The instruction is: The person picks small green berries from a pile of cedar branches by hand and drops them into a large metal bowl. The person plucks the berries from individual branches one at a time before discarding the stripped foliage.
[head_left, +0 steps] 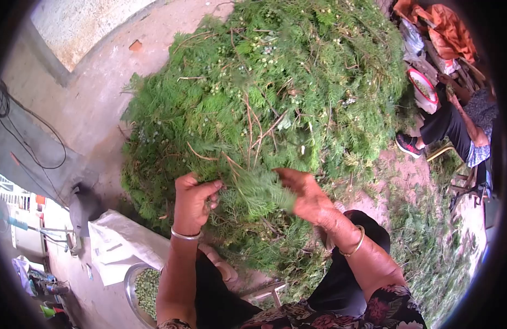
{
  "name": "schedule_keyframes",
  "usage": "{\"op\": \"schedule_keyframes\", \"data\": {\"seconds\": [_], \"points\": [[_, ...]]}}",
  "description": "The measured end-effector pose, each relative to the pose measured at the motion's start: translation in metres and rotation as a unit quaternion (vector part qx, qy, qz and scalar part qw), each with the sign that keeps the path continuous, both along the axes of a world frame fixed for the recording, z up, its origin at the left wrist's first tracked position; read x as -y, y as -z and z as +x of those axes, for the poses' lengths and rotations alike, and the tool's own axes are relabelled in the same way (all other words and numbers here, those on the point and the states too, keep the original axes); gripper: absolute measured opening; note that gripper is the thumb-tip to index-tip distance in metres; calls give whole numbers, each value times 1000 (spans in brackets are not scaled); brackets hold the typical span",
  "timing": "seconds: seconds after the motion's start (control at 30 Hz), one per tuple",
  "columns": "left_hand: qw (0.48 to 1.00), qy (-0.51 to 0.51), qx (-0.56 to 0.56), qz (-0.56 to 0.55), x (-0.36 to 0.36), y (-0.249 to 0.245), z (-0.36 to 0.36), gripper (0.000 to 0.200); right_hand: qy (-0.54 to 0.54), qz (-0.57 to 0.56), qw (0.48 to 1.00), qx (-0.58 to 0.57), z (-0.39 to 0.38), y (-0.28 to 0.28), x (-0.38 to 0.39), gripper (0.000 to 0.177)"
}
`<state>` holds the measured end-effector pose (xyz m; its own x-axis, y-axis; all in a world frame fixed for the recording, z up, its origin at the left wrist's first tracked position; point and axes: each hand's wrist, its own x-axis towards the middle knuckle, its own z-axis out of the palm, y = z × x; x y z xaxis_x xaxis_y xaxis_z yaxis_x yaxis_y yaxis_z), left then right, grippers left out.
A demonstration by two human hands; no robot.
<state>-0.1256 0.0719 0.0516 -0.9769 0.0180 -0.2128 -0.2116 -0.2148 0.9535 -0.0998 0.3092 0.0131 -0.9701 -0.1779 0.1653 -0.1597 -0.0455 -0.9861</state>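
Pale, dusty ground (94, 112) shows beyond the left hand (193, 203), while a broad heap of green branches (264, 82) spreads ahead of both hands. Between the hands, just above the near edge of that heap, is a feathery sprig (259, 189), blurred at its right side. The left hand is curled closed, thumb pressed toward the forefinger beside the sprig; whether anything is pinched there cannot be made out. The right hand (308, 197) is partly open, its fingers apart at the sprig's other side. Blur over its fingertips makes it impossible to tell whether they grip the foliage or merely touch it. Each wrist wears a bangle. Nearer the body than the left hand, a metal basin (129, 290) of small green pieces sits beside the forearm, which hides part of it; a white sack (122, 241) lies just past the basin. Well to the right of the right hand, another person (475, 120) sits by a red-rimmed basin (423, 100), partly lost in the dark picture edge.
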Motion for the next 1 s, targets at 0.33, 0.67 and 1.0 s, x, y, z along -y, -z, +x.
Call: {"op": "schedule_keyframes", "data": {"seconds": [0.33, 0.67, 1.0], "points": [[977, 40, -147, -148, -18, 26, 1, 24, -68, -112, 943, 306, 9, -20, 13, 19], [942, 253, -84, -206, -80, 27, 50, 15, 118, -295, 900, 298, 5, -8, 17, 14], [993, -104, 22, -46, 27, 63, -14, 16, 126, -30, 941, 311, 10, -22, -13, 35]]}}
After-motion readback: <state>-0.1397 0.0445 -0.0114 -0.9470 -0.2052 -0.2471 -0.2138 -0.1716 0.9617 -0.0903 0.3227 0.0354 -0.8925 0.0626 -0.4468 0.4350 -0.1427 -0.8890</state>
